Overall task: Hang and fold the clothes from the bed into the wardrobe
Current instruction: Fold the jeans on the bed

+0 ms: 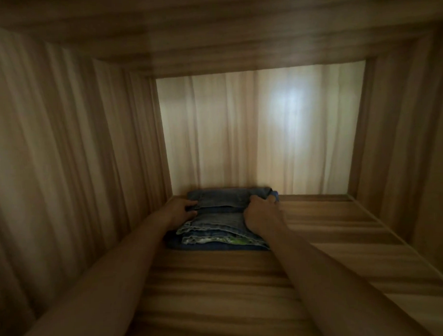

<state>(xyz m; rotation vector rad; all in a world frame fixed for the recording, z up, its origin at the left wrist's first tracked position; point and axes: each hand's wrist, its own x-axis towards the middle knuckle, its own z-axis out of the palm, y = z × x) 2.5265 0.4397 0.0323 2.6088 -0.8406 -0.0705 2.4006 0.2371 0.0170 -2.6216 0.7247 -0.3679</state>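
A stack of folded blue jeans (pixel 217 225) lies deep inside a wooden wardrobe compartment, on its shelf (pixel 219 288), close to the back left corner. Both my arms reach in. My left hand (pixel 179 210) grips the left end of the top pair of jeans (pixel 224 196), thumb and fingers curled round the fold. My right hand (pixel 261 214) grips its right end, fingers wrapped over the edge. Under the top pair I see lighter denim layers and a bit of green-and-white fabric (pixel 233 240) at the stack's front.
The wardrobe's left wall (pixel 64 160) and right wall (pixel 403 149) close in on both sides, and the top panel (pixel 210 30) hangs overhead. The pale back panel (pixel 264 131) stands just behind the stack. Bare shelf extends to the right of the jeans.
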